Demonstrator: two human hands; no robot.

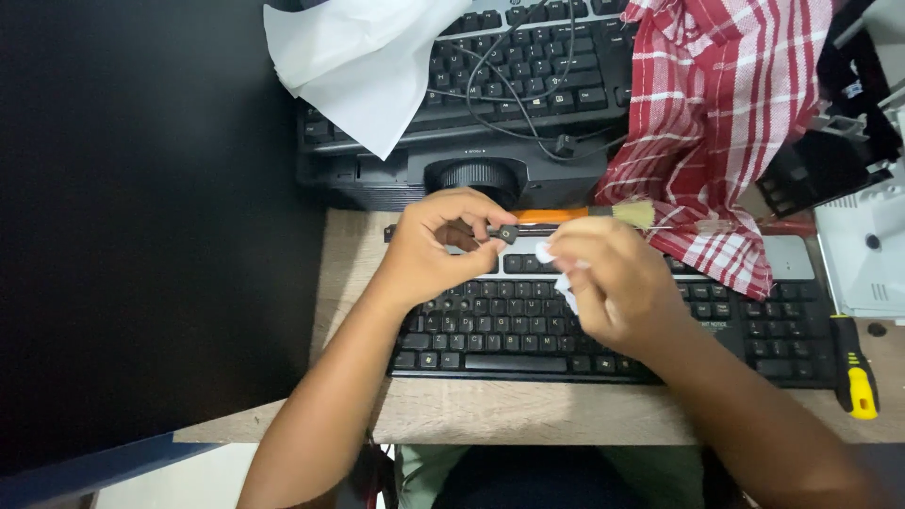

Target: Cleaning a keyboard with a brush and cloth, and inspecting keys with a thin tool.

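Observation:
My left hand (436,247) pinches a small black keycap (507,234) between thumb and fingers, just above the top row of a black keyboard (754,330). My right hand (613,283) is closed on a small white wipe (549,254) and presses it against the keycap. Both hands hover over the keyboard's upper middle. Behind them lies an orange-handled brush (584,215) with pale bristles, resting on the keyboard's far edge.
A red and white checked cloth (716,113) drapes over the keyboard's right end. A black projector (481,174) carries a second keyboard (528,66), cables and white paper (368,57). A yellow-handled screwdriver (856,368) lies at the right. A white device (872,250) sits at far right.

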